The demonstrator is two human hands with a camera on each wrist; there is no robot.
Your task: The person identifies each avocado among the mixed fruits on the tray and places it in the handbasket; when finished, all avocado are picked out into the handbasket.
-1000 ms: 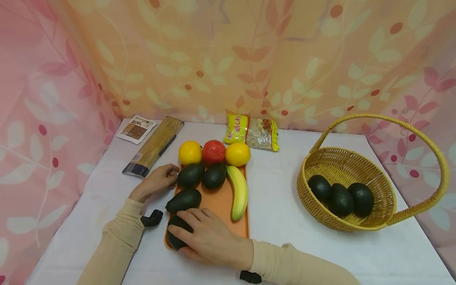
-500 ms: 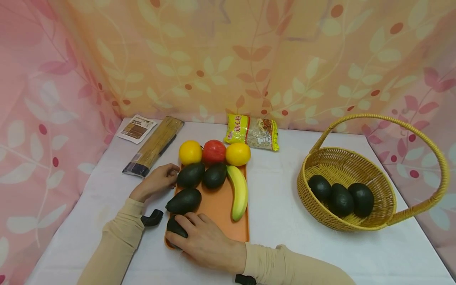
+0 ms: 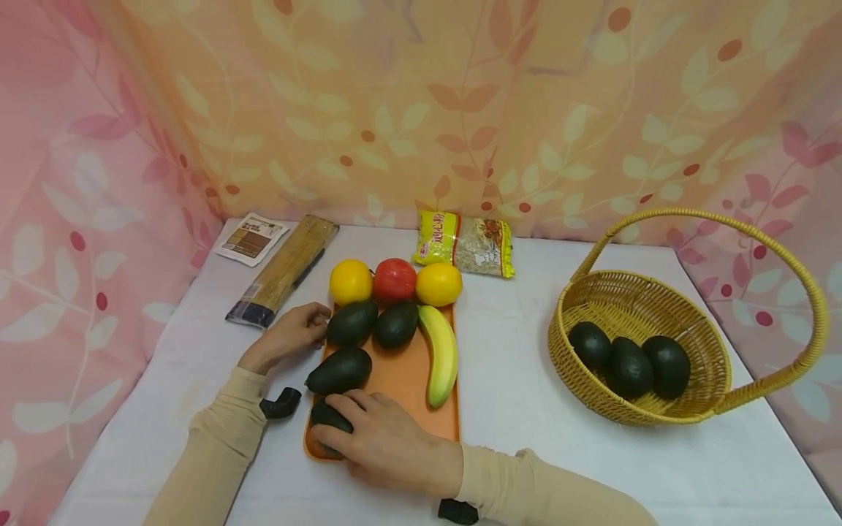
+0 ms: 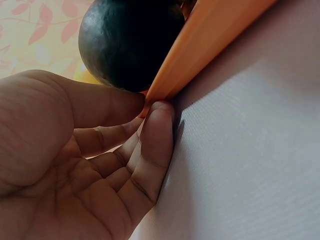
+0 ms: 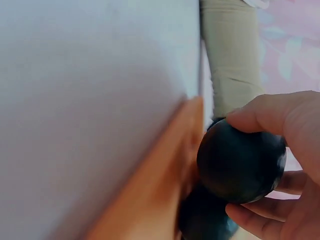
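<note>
Avocado (image 3: pixel 329 415) at the near left corner of the orange tray (image 3: pixel 401 387), and the right hand (image 3: pixel 388 446) has it, thumb on one side and fingers curled round the other. Compared with half a second ago, that hand has slid a touch right and a bit more dark skin shows. Tiny shift, honestly. Can't tell if the fruit's underside is off the tray, the hand hides it.

Left hand (image 3: pixel 292 336) hasn't budged: it's pinching the tray's left rim, rim between thumb and finger in the left wrist view. I'd call that steadying the tray.

So what does it mean? To me the grip looks settled but the avocado hasn't gone anywhere yet. Three loose avocados (image 3: pixel 338 370) lie just beyond it on the tray, with a banana (image 3: pixel 443 358) along the right side. Over on the right, well apart, the wicker basket (image 3: pixel 572 380) holds three more avocados (image 3: pixel 630 367), same as a second ago.
</note>
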